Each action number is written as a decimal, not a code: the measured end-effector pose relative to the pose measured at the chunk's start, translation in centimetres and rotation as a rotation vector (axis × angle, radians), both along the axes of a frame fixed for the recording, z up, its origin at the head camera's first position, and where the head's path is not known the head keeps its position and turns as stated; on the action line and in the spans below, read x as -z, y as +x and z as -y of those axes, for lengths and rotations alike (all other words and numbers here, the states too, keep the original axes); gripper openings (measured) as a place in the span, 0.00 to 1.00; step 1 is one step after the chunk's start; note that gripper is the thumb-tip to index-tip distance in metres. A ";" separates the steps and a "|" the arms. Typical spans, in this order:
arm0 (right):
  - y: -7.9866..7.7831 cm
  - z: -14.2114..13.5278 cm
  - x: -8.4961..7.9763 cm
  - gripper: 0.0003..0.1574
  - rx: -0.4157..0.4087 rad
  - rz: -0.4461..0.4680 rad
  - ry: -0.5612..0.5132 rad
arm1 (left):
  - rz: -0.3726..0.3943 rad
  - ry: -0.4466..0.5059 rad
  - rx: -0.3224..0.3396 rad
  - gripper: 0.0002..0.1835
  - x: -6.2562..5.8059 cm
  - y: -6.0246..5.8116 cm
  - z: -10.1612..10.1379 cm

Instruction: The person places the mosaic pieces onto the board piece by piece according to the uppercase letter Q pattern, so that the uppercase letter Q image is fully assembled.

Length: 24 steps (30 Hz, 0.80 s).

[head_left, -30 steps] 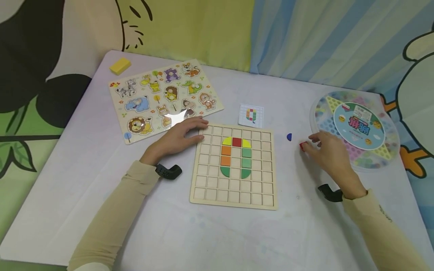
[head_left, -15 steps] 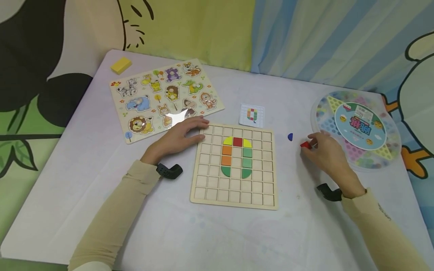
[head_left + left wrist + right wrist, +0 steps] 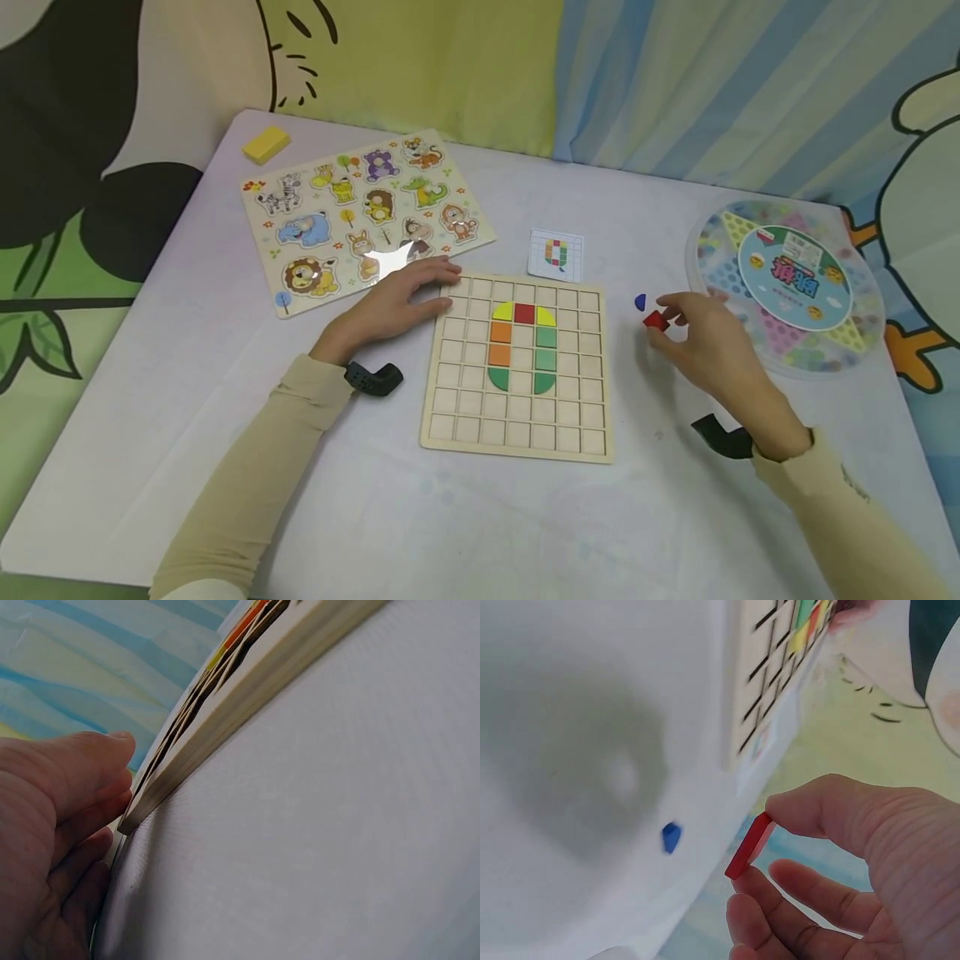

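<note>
My right hand (image 3: 716, 346) pinches a red square tile (image 3: 750, 846) between thumb and fingertips, held up off the table. A small blue half-round tile (image 3: 641, 302) lies just beyond it on the white cloth. My left hand (image 3: 397, 304) rests with relaxed fingers at the upper left corner of a wooden grid board (image 3: 517, 433); in the left wrist view the thumb and fingers (image 3: 90, 806) are right at that corner. A ring of coloured tiles fills cells of the board: a red tile (image 3: 524, 315) between two yellow quarter-rounds, orange on the left, green on the right and at the bottom corners.
A small pattern card (image 3: 556, 256) lies behind the board. An animal peg puzzle (image 3: 367, 221) sits behind the left hand, with a yellow block (image 3: 266, 146) by its far corner. A round clear-lidded game box (image 3: 795, 287) lies beside the right hand.
My right hand has shifted left with the red tile, coming close to the blue tile, and more of the red tile shows. The left hand has kept its place on the board.
</note>
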State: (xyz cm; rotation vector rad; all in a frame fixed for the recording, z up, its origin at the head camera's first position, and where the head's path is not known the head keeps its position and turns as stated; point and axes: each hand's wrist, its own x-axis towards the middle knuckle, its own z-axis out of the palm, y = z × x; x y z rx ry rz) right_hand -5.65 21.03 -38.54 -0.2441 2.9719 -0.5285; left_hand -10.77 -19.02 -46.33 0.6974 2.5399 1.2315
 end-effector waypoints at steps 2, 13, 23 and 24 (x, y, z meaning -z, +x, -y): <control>0.3 0.6 -0.3 0.27 -0.032 -0.024 -0.011 | 0.001 0.002 -0.001 0.21 0.0 0.0 0.1; 1.6 4.2 -0.5 0.23 -0.167 -0.072 -0.033 | -0.010 0.013 0.011 0.21 -0.1 0.0 0.2; 2.5 8.7 0.8 0.20 -0.375 -0.089 -0.090 | -0.010 0.009 0.008 0.21 -0.3 0.1 0.2; 2.6 9.1 1.0 0.20 -0.401 -0.103 -0.092 | -0.010 0.010 0.009 0.21 -0.3 0.1 0.1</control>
